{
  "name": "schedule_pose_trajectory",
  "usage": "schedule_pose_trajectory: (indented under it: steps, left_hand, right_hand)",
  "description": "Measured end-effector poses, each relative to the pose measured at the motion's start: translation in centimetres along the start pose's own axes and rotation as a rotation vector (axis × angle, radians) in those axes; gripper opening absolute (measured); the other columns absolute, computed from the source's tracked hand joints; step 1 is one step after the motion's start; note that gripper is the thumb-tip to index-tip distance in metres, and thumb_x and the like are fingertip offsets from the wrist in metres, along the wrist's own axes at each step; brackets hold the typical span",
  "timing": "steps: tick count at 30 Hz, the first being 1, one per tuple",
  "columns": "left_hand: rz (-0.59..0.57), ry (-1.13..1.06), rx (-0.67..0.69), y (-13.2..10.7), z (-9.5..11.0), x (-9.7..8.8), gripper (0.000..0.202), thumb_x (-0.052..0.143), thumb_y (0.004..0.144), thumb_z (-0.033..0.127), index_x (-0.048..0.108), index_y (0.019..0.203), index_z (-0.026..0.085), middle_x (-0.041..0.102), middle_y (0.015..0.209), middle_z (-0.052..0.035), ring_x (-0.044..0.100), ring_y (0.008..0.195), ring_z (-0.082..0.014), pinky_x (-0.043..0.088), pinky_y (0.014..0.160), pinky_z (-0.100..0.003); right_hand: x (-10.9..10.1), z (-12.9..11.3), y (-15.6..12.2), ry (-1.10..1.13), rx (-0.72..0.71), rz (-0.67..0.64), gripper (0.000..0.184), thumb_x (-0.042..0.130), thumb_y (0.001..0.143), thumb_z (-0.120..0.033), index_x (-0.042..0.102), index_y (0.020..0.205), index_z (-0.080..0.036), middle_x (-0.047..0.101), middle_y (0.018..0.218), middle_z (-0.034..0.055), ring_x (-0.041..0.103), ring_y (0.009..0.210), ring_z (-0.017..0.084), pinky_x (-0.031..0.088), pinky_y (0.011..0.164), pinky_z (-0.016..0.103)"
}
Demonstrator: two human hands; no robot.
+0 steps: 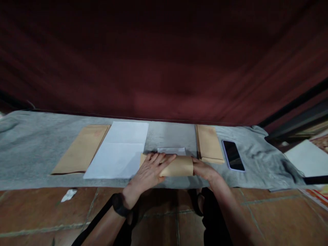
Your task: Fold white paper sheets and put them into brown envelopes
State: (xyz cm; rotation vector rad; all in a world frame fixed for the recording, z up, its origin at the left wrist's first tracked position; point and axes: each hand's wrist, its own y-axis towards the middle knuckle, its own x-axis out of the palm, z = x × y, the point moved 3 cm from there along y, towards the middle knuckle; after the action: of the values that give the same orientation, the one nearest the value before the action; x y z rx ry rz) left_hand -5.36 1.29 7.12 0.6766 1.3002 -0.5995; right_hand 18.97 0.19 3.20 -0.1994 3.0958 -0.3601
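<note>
A brown paper envelope (179, 166) lies on a grey cloth (30, 147), with a folded white sheet (172, 150) sticking out of its far side. My left hand (151, 171) lies flat over the envelope's left part, fingers stretched out across it. My right hand (203, 169) grips the envelope's right end; its fingertips are hidden behind the paper. A dark band sits on my left wrist.
A stack of white paper (119, 150) and a pile of brown envelopes (82, 148) lie to the left. More brown envelopes (208, 143) and a dark phone (233, 155) lie to the right. Tiled floor (164, 218) in front, dark red curtain (164, 61) behind.
</note>
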Motion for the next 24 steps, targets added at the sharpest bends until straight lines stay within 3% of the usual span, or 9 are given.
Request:
schedule_pose_trajectory:
  steps: [3,5,8,11,15,19,24]
  left_hand:
    - [0.076,0.05,-0.051,-0.6,-1.4,-1.2,0.092,0.071,0.084,0.029,0.02,0.16,0.033,0.052,0.141,-0.0111,0.051,0.124,-0.0306,0.033,0.11,-0.048]
    - [0.127,0.073,-0.096,-1.3,-2.8,-1.9,0.09,0.07,0.085,0.031,0.02,0.16,0.03,0.054,0.138,-0.0122,0.051,0.125,-0.0316,0.035,0.11,-0.047]
    - [0.185,0.079,-0.175,-2.5,-5.4,-2.4,0.092,0.069,0.085,0.033,0.017,0.16,0.026,0.056,0.135,-0.0131,0.052,0.124,-0.0334,0.038,0.107,-0.048]
    - [0.165,0.047,-0.187,-3.4,-7.5,-1.9,0.093,0.067,0.086,0.035,0.013,0.161,0.027,0.056,0.135,-0.0131,0.053,0.126,-0.0336,0.035,0.11,-0.05]
    - [0.103,0.01,-0.226,-4.1,-9.1,-1.2,0.093,0.066,0.085,0.034,0.011,0.16,0.03,0.054,0.14,-0.0118,0.052,0.129,-0.034,0.03,0.114,-0.055]
    - [0.065,-0.018,-0.257,-4.3,-9.5,-0.7,0.096,0.067,0.082,0.033,0.012,0.16,0.032,0.056,0.14,-0.0105,0.052,0.129,-0.0343,0.03,0.113,-0.055]
    - [0.034,-0.029,-0.279,-4.3,-9.8,-0.4,0.097,0.068,0.08,0.032,0.013,0.16,0.033,0.055,0.139,-0.0099,0.052,0.129,-0.0347,0.028,0.114,-0.056]
  right_hand:
    - [-0.7,-0.4,0.8,0.186,0.021,-0.008,0.036,0.076,0.077,-0.049,0.071,0.099,-0.021,0.073,0.09,0.0037,0.066,0.074,0.018,0.054,0.067,0.03]
    - [-1.4,-0.5,1.3,0.221,-0.01,0.1,0.038,0.073,0.077,-0.051,0.07,0.098,-0.02,0.072,0.089,0.0046,0.066,0.075,0.017,0.053,0.069,0.03]
    - [-1.5,0.1,1.5,-0.201,-0.025,0.329,0.036,0.061,0.086,-0.054,0.068,0.096,-0.02,0.071,0.084,0.0059,0.067,0.072,0.02,0.052,0.065,0.031]
    - [0.3,0.5,1.0,-0.811,-0.032,0.463,0.036,0.061,0.09,-0.05,0.066,0.104,-0.017,0.072,0.1,0.0132,0.07,0.092,0.027,0.052,0.075,0.034]
    - [3.0,0.2,0.8,-1.176,0.124,0.448,0.052,0.07,0.087,-0.052,0.06,0.117,-0.011,0.069,0.114,0.0232,0.07,0.101,0.033,0.053,0.077,0.036]
    - [3.7,-0.8,1.0,-1.184,0.25,0.4,0.053,0.071,0.087,-0.052,0.058,0.119,-0.011,0.069,0.114,0.0223,0.069,0.102,0.032,0.052,0.082,0.036]
    - [3.3,-0.5,1.1,-1.116,0.25,0.393,0.045,0.07,0.088,-0.047,0.059,0.117,-0.014,0.069,0.115,0.0188,0.067,0.107,0.031,0.049,0.085,0.035]
